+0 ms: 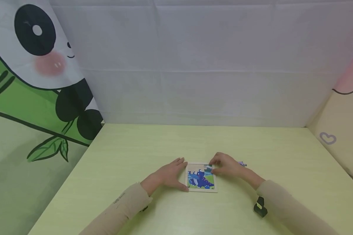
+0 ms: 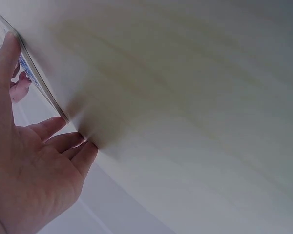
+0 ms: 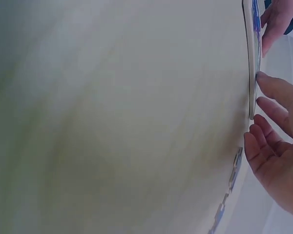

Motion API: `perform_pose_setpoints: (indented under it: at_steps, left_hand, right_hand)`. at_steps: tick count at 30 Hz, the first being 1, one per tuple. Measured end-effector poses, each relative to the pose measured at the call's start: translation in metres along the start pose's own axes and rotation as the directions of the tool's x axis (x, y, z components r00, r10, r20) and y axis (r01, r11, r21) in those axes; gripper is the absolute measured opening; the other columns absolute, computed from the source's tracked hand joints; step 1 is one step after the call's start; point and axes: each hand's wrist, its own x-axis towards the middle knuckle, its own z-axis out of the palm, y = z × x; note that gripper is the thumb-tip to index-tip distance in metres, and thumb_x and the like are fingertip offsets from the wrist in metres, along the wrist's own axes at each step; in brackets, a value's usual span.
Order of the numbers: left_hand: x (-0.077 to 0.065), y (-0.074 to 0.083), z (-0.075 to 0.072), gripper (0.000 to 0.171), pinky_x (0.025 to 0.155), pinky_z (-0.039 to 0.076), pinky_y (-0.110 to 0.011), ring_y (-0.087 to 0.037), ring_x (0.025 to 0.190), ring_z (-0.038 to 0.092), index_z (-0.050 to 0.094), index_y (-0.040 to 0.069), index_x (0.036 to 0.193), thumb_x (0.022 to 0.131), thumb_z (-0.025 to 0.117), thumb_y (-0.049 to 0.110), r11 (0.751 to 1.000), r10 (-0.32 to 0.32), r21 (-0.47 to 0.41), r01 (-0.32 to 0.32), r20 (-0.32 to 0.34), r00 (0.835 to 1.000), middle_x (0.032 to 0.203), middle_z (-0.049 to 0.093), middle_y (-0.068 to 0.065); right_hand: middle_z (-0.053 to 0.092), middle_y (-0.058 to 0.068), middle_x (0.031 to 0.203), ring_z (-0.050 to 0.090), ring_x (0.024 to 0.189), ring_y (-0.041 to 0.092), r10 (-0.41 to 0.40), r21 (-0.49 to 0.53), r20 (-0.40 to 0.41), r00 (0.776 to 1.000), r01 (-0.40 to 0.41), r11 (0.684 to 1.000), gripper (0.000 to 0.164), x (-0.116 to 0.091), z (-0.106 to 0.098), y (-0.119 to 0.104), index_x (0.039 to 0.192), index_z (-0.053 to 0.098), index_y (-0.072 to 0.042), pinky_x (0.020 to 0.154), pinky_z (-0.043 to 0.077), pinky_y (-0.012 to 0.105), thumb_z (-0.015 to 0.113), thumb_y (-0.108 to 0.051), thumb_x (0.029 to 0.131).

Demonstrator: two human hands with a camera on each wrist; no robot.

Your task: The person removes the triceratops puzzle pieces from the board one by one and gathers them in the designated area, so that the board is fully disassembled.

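A square puzzle board (image 1: 201,191) with a pale rim lies on the table, showing a blue dinosaur picture. Its upper left inside is bare. My left hand (image 1: 172,174) rests against the board's left side, thumb at the near corner and forefinger at the far corner; the other fingertips touch the table in the left wrist view. At the far right corner, my right hand (image 1: 227,166) holds a puzzle piece (image 1: 208,168) between thumb and forefinger, within the rim. The right wrist view shows its remaining fingers curled beside the board edge (image 3: 251,58).
Loose puzzle pieces (image 1: 242,164) lie just behind the right wrist; the right wrist view shows these pieces (image 3: 236,168) flat on the table. The pale table (image 1: 153,143) meets a white backdrop (image 1: 209,81), with a cartoon-printed sheet (image 1: 47,124) on the left.
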Motion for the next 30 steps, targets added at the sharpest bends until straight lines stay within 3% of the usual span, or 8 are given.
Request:
perform_pose_setpoints:
  at_steps: [5,12,24,30]
  left_hand:
    - [-0.001,0.001,-0.001,0.101,0.109,0.023,-0.041,-0.027,0.138,0.013,0.028,0.008,0.143,0.067,0.067,0.062,1.000,-0.009,0.005,0.009,0.000,1.000,0.150,0.018,-0.011]
    - [-0.002,0.001,0.000,0.100,0.109,0.023,-0.042,-0.028,0.138,0.014,0.028,0.008,0.143,0.067,0.068,0.061,1.000,-0.003,0.001,0.003,-0.001,1.000,0.150,0.019,-0.012]
    - [-0.013,-0.004,0.006,0.100,0.109,0.024,-0.042,-0.026,0.138,0.013,0.029,0.010,0.143,0.066,0.068,0.062,1.000,0.009,0.017,-0.009,0.005,1.000,0.150,0.019,-0.011]
    - [-0.016,-0.005,0.005,0.100,0.109,0.023,-0.041,-0.026,0.138,0.013,0.028,0.010,0.143,0.066,0.068,0.062,1.000,0.009,0.018,-0.009,0.013,1.000,0.150,0.019,-0.010]
  right_hand:
    - [0.057,-0.003,0.089,0.049,0.082,0.013,0.021,-0.005,0.002,1.000,-0.021,1.000,0.025,0.002,0.001,-0.004,0.097,0.068,-0.007,0.075,0.045,0.028,0.074,-0.017,0.075]
    - [0.058,0.001,0.086,0.049,0.078,0.013,-0.017,-0.006,0.010,1.000,0.017,1.000,0.022,0.005,0.000,-0.005,0.090,0.065,-0.004,0.070,0.044,0.025,0.075,-0.013,0.072]
    - [0.060,0.000,0.084,0.052,0.077,0.014,0.063,0.095,0.001,0.998,-0.063,0.993,0.024,-0.003,0.013,-0.022,0.093,0.063,-0.002,0.069,0.048,0.023,0.074,-0.006,0.072]
    - [0.063,0.004,0.090,0.055,0.080,0.015,0.001,0.086,0.006,1.000,-0.002,0.996,0.026,-0.007,0.014,-0.023,0.099,0.066,0.001,0.072,0.050,0.025,0.072,-0.004,0.074]
